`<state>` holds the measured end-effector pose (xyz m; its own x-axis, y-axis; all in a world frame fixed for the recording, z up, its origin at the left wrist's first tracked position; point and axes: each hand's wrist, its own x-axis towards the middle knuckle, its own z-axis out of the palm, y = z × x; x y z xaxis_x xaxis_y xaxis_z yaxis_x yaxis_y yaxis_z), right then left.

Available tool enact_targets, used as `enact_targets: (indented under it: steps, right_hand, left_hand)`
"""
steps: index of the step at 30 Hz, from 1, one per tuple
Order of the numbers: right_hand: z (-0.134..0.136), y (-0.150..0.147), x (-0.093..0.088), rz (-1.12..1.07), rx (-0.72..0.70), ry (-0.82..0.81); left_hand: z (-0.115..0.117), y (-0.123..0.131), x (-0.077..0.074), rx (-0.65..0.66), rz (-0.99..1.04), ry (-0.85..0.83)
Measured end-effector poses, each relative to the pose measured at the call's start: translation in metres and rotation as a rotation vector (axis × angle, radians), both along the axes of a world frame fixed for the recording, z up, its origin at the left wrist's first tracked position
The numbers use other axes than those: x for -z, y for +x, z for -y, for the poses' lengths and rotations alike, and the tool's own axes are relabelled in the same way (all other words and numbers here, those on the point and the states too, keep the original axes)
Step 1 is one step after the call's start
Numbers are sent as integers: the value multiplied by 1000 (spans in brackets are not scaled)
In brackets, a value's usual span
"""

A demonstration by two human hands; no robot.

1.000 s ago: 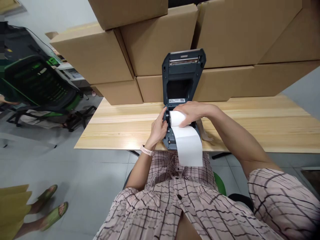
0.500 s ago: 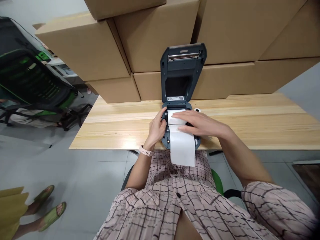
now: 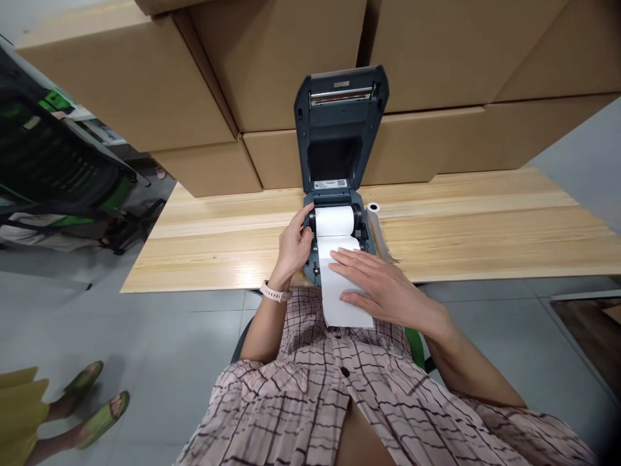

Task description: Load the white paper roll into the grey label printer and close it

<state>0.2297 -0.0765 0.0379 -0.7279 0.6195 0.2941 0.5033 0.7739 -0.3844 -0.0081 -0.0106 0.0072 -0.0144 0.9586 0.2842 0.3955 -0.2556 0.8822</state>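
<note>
A dark grey label printer (image 3: pixel 339 139) stands open at the near edge of a wooden table (image 3: pixel 485 226), its lid raised. A white paper roll (image 3: pixel 334 221) sits in its bay, and a white strip of paper (image 3: pixel 339 294) hangs from it over the table edge. My left hand (image 3: pixel 292 247) curls around the printer's left side next to the roll. My right hand (image 3: pixel 378 285) lies flat with fingers stretched out on the hanging strip. A small empty roll core (image 3: pixel 373 208) lies just right of the printer.
Large cardboard boxes (image 3: pixel 169 97) are stacked along the back of the table behind the printer. A black and green chair (image 3: pixel 63 168) stands at the left. Another person's feet in green sandals (image 3: pixel 94 401) are on the grey floor at lower left.
My right hand left the top of the roll and slid down toward me onto the hanging strip. The roll now sits uncovered in the bay. My left hand stayed on the printer's side.
</note>
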Motion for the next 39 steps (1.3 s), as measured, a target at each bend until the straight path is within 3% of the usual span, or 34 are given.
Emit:
enact_targets:
  steps: [8,13,17,20,24,28,33,35,39]
  right_hand:
    - [7,-5,8,-37,44,7]
    - [8,-8,7,-24,48,5]
    - [12,-12,7,-23,30,33]
    - [13,-13,7,-42,34,46]
    - [12,-11,3,-89,8,34]
    - [13,-8,1,-150,-23,0]
    - [10,13,-9,-348,-129,-105]
    - [-5,25,-20,-475,-25,-135]
    - [-73,36,-45,-781,416,40]
  left_hand:
    - [-3,-2,4,27,25,-10]
    - [9,4,5,53,68,-24]
    - [26,13,-5,28,-127,109]
    - [36,16,-17,207,-353,222]
    - [45,14,-29,438,-563,225]
    - [53,13,-28,435,-635,259]
    - [77,23,-16,388,-666,330]
    - [89,29,-11,363,-700,337]
    - [104,37,-6,310,-733,345]
